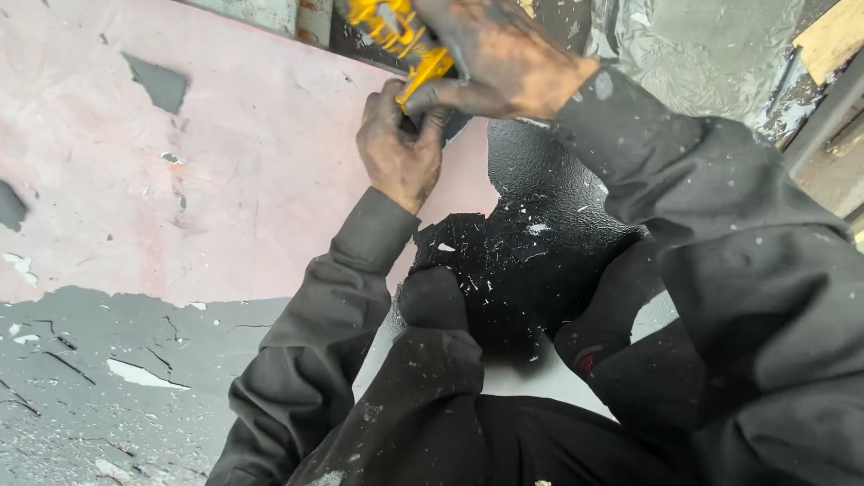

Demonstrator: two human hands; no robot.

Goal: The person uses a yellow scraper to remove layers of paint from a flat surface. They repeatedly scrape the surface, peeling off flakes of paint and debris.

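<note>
My right hand point(499, 54), smeared dark with grime, grips a yellow-handled scraping tool point(400, 36) near the top of the view. My left hand point(398, 148) is closed just below it, pressing on the lower end of the same tool against the surface. The tool's blade is hidden behind the hands. Both arms wear dark sleeves speckled with paint flakes. Under the hands lies a worn pink painted surface point(225, 180) with peeling patches, next to a bared glossy black area point(531, 234) scattered with white chips.
Cracked grey paint point(99, 378) covers the lower left. My dark-clothed knees point(432, 301) rest on the black patch. A metal rail point(297, 18) runs along the top edge, and a wooden board point(832, 36) and crinkled sheeting point(702, 45) lie at the upper right.
</note>
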